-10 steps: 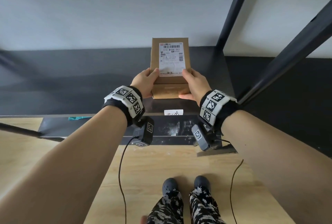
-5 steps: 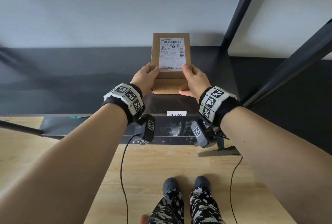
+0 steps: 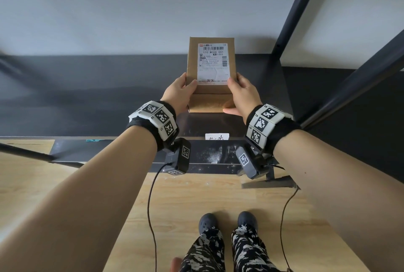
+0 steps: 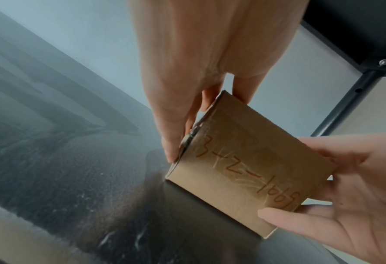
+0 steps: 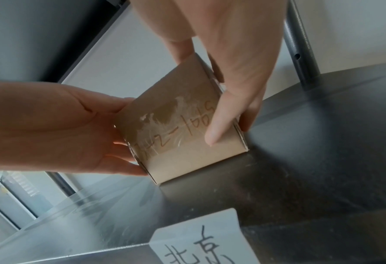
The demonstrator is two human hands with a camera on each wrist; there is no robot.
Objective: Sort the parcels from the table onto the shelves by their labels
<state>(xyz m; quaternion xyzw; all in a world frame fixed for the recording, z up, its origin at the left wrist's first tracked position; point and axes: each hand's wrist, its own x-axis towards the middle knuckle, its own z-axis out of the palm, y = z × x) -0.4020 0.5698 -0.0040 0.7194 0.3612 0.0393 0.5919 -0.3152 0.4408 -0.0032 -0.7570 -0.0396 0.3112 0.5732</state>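
Both hands clasp the box [image 3: 211, 75] by its long sides: left hand [image 3: 178, 92] and right hand [image 3: 241, 93] with thumbs on top, fingers curled down the flanks. Its lower end rests on the dark shelf [image 3: 87, 97], behind the tag [image 3: 217, 136]. Stiff taped cardboard, square-edged, it looks light; the tape and the glossy label [image 3: 212, 63] seem slippery, so the bare side walls grip best.

Brown labelled parcel [image 3: 211, 75] rests flat on dark shelf [image 3: 87, 97].
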